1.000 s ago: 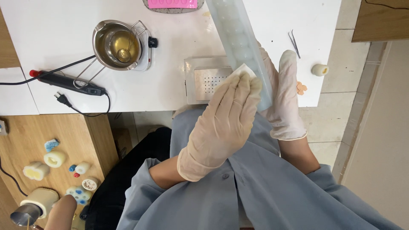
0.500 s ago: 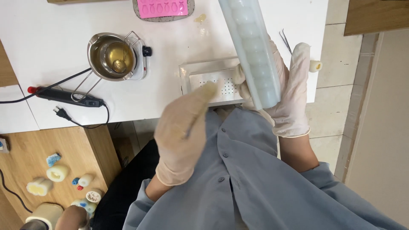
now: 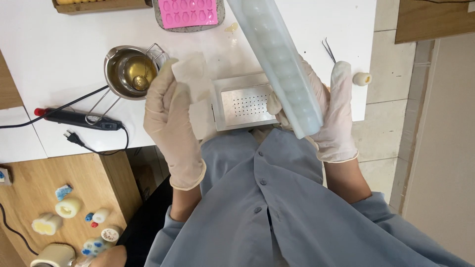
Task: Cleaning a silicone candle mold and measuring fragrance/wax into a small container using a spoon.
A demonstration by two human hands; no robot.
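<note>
- Head view: a person in a blue shirt (image 3: 277, 217) and pale gloves works at a white table (image 3: 59, 59)
- The right hand (image 3: 332, 116) is closed around the lower end of a long translucent mould (image 3: 277, 64), fingers wrapped behind it
- The mould's long axis runs from the top middle of the picture down and to the right; its near end points toward the person's chest, the far end passes out of view at the top edge, and a row of rounded pale shapes shows through its wall
- The left hand (image 3: 170, 116) grasps a white wipe (image 3: 194, 86), pinched between thumb and fingers just left of a metal tray (image 3: 247, 101) with a perforated floor
- The mould is held above the tray's right side
- A pink mould sheet (image 3: 188, 11) with fish-shaped hollows lies at the table's far edge
- A steel pot (image 3: 129, 71) of yellowish liquid stands left of the wipe; tweezers (image 3: 329, 49) and a small pale candle (image 3: 362, 78) lie at right
</note>
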